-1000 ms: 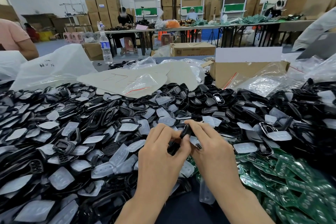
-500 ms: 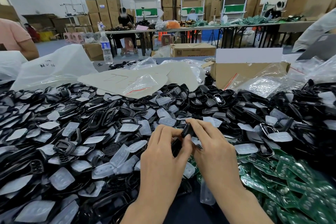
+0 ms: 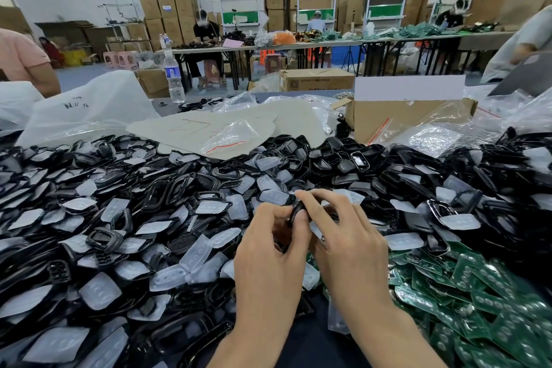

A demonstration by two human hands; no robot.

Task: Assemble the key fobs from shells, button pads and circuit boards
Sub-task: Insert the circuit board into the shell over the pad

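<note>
At the far left edge of the frame a person's pink sleeve [image 3: 22, 60] shows behind a white plastic bag [image 3: 80, 110] with dark handwriting on it. Right of the bag, a clear water bottle [image 3: 173, 76] stands upright at the far edge of the bench [image 3: 301, 94].

The left and middle of the frame are filled by a deep heap of black shells [image 3: 104, 240] mixed with translucent button pads [image 3: 197, 251], lying at every angle.

At lower centre the left hand [image 3: 268, 257] is curled around one black shell [image 3: 295, 212], held just above the heap, with its thumb pressed to the shell's side. Touching it from the right, the right hand [image 3: 349, 245] grips the same shell, its forefinger arched over the top edge and the other fingers bent behind it. Most of the shell is hidden by the two hands, so I cannot tell whether a pad or board sits inside.

In the lower right lies a pile of green circuit boards [image 3: 484, 290], overlapping each other. Above them, in the upper right, an open cardboard box [image 3: 388, 119] stands beside crumpled clear bags [image 3: 433, 137].
</note>
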